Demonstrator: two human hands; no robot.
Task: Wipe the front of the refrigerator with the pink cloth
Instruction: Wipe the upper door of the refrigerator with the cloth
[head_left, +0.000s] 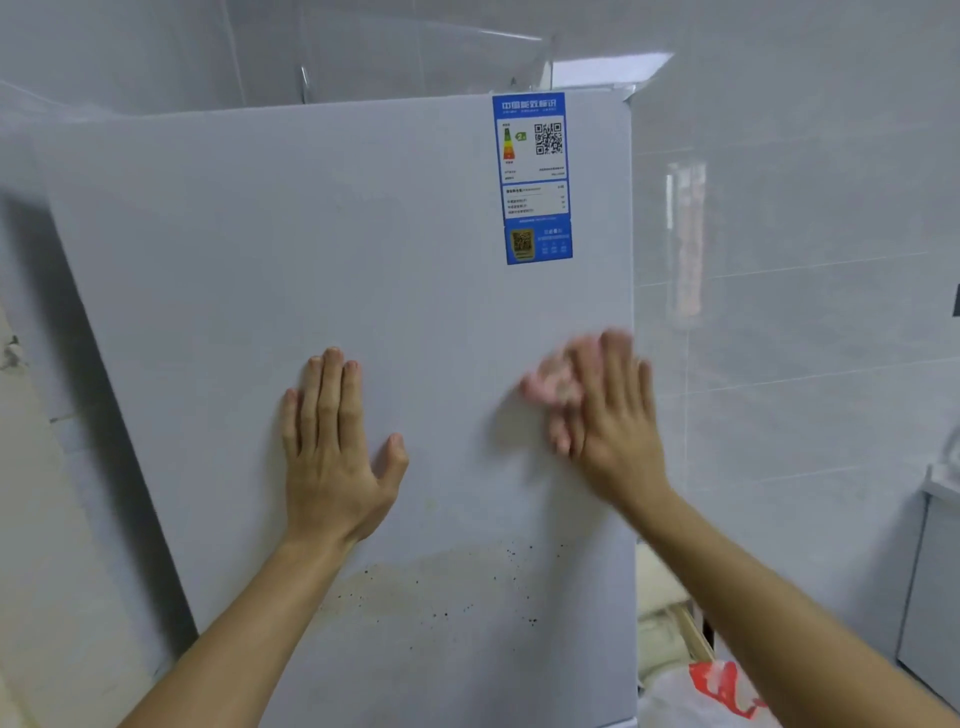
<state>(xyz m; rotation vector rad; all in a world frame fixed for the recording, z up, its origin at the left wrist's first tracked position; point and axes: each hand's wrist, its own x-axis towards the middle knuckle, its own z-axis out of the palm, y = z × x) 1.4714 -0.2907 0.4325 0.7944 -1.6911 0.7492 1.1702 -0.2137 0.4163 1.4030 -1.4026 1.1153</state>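
Observation:
The white refrigerator door (311, 249) fills the middle of the head view. My left hand (332, 441) lies flat on it with fingers spread, holding nothing. My right hand (608, 415) presses the pink cloth (550, 384) against the door near its right edge; both are blurred by motion. Most of the cloth is hidden under my palm and fingers. A brownish stain with dark specks (431, 587) spreads across the door below both hands.
A blue energy label (535, 176) is stuck at the door's top right. White tiled wall (805, 260) stands to the right. A white and red plastic bag (711, 691) lies low in the gap beside the fridge. A white cabinet (935, 571) is at far right.

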